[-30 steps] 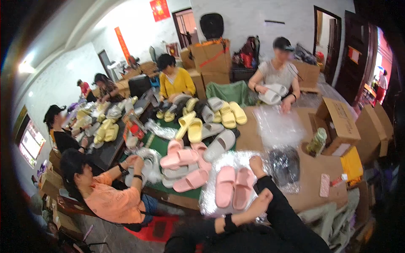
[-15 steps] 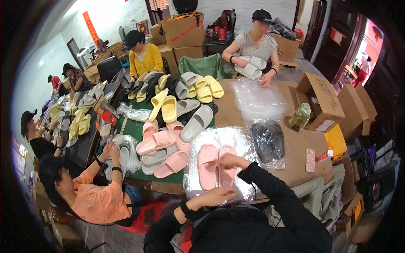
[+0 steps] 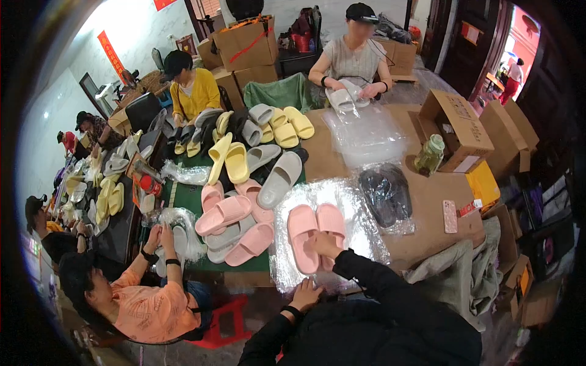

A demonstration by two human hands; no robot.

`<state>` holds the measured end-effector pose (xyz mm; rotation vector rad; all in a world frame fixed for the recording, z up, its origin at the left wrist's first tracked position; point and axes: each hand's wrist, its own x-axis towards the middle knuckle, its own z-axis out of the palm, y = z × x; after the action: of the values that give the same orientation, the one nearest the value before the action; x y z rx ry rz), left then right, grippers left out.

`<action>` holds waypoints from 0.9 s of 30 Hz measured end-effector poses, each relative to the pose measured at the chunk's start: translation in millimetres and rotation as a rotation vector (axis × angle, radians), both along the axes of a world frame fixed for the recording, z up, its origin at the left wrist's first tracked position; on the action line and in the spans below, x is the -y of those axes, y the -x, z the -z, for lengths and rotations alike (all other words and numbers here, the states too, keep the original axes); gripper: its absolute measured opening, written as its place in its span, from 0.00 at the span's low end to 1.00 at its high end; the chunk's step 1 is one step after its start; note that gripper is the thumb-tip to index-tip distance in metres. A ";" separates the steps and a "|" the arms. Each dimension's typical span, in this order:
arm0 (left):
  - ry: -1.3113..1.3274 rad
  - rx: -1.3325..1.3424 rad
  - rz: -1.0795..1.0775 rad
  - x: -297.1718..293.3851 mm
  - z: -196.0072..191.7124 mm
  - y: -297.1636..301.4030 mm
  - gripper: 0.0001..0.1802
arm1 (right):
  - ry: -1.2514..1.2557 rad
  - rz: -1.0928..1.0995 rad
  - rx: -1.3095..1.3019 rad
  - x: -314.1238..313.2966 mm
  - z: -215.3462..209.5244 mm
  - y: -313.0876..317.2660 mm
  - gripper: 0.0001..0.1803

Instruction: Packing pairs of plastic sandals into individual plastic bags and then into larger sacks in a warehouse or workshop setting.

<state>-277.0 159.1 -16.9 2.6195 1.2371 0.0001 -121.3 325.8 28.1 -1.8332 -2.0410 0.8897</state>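
Two pink slippers (image 3: pixel 302 227) are laid side by side, soles down, on shiny clear plastic (image 3: pixel 366 241) at the near part of the desk (image 3: pixel 430 253). Straps are set at the far end, heels nearer the wearer. The right hand (image 3: pixel 328 244) is placed over the rear part of the right slipper, fingers bent and pointed toward the gap between the pair; whether a grip is closed there cannot be told. The left hand (image 3: pixel 305 294) is rested palm down at the plastic's near edge, fingers slightly spread; whether any film is pinched cannot be told.

Mixed pink and grey slippers (image 3: pixel 224 215) are piled to the left; a bagged dark pair (image 3: pixel 386 195) is placed to the right, a pink phone (image 3: pixel 450 216) beyond it.

Handling, as judged: slippers likely light, foam-like, bendy, hard to damage; best held by the strap or by the sole's sides. Plastic likely thin, slippery, easily creased; best taken at an edge.
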 end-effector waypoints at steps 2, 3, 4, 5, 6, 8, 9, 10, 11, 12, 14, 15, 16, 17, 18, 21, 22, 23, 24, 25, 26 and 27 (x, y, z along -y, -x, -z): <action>0.033 0.042 -0.040 -2.0 -6.6 0.0 0.19 | -0.036 0.032 -0.112 -1.1 -7.0 -10.9 0.20; 0.059 0.084 -0.075 -5.6 -13.2 -3.2 0.18 | -0.079 0.069 -0.225 -1.9 -13.4 -20.1 0.17; 0.051 0.050 -0.116 -9.8 -25.7 -9.3 0.16 | 0.054 0.036 -0.391 -4.0 -26.4 -33.5 0.14; 0.054 0.057 -0.114 -13.9 -39.9 -17.3 0.16 | 0.056 0.039 -0.385 1.4 -38.9 -45.9 0.14; -0.006 0.087 -0.180 -18.8 -56.9 -26.4 0.15 | 0.038 0.076 -0.690 10.6 -61.5 -57.1 0.13; 0.093 0.100 -0.225 -32.1 -71.2 -38.5 0.20 | 0.063 0.135 -0.839 17.1 -77.3 -89.9 0.13; 0.091 0.106 -0.218 -34.7 -69.8 -44.0 0.20 | 0.103 0.162 -0.680 19.8 -82.1 -113.1 0.14; 0.023 0.191 -0.072 -34.9 -63.8 -45.9 0.24 | 0.195 0.026 -0.697 23.8 -107.4 -125.4 0.17; -0.049 0.278 0.088 -36.7 -62.4 -52.1 0.28 | 0.193 0.027 -0.692 28.6 -107.8 -144.2 0.17; 0.164 0.051 0.171 -39.0 -64.8 -57.2 0.34 | 0.238 -0.170 -0.456 33.0 -105.4 -163.6 0.20; 0.255 -0.107 0.121 -37.9 -54.4 -68.1 0.34 | 0.324 -0.406 -0.199 47.4 -98.4 -193.0 0.18; 0.350 -0.271 0.061 -37.1 -47.1 -73.0 0.35 | 0.373 -0.460 -0.187 58.3 -94.3 -198.8 0.15; 0.279 -0.263 0.008 -38.6 -40.3 -70.8 0.37 | 0.693 -0.425 -0.192 64.0 -90.1 -203.7 0.16; 0.280 -0.237 -0.129 -39.3 -33.8 -67.1 0.35 | 0.689 -0.421 -0.193 68.3 -86.4 -209.4 0.16; 0.224 -0.203 -0.158 -44.3 -33.0 -63.1 0.34 | 0.721 -0.497 -0.256 75.4 -84.8 -216.7 0.17; 0.031 -0.161 -0.212 -55.7 -32.7 -50.1 0.32 | 0.792 -0.511 -0.557 93.4 -73.0 -227.3 0.17; -0.106 -0.133 -0.188 -55.6 -34.6 -47.2 0.27 | 0.772 -0.545 -0.538 94.5 -71.2 -227.9 0.17; -0.107 -0.135 -0.180 -55.7 -36.1 -49.0 0.27 | 0.751 -0.578 -0.520 95.4 -69.4 -228.2 0.17; -0.022 -0.137 -0.176 -57.5 -40.3 -50.4 0.24 | 0.746 -0.578 -0.524 95.4 -62.2 -227.6 0.17; 0.064 -0.136 -0.170 -59.3 -42.8 -52.5 0.21 | 0.804 -0.574 -0.574 96.6 -53.4 -226.2 0.18; -0.013 -0.149 -0.144 -60.0 -42.2 -53.7 0.15 | 0.863 -0.570 -0.624 97.2 -45.5 -226.6 0.18; -0.014 -0.154 -0.149 -59.9 -39.3 -53.2 0.15 | 0.862 -0.577 -0.626 95.9 -47.3 -222.8 0.18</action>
<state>-223.7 218.9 22.4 2.5735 1.4862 -0.1705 101.5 229.9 75.4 -0.9262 -1.8724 2.4160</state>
